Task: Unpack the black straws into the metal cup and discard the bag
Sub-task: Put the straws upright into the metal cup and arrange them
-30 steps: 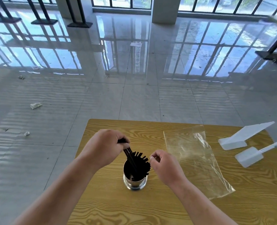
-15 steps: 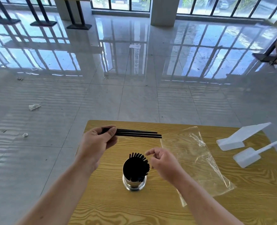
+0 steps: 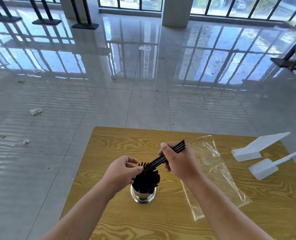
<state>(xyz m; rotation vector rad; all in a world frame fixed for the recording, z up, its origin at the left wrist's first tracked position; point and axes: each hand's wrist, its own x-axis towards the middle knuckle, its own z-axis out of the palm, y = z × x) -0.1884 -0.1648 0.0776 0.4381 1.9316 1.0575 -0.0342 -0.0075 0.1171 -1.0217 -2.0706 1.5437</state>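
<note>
A metal cup point(image 3: 143, 196) stands on the wooden table point(image 3: 109, 141), packed with several black straws point(image 3: 148, 181). Just above it, a small bundle of black straws point(image 3: 162, 157) slants from lower left to upper right. My left hand point(image 3: 122, 172) pinches the bundle's lower end over the cup. My right hand point(image 3: 177, 161) grips the bundle near its upper end. The clear plastic bag point(image 3: 218, 170) lies flat and empty on the table to the right of the cup.
Two white plastic pieces point(image 3: 258, 147) point(image 3: 263, 168) lie at the table's right edge. The table's left and far edges drop to a glossy tiled floor with scraps of litter point(image 3: 36, 111).
The bundle my left hand held level beyond the cup has come down over the cup and tilted. My right hand, empty before, now grips its upper end.
</note>
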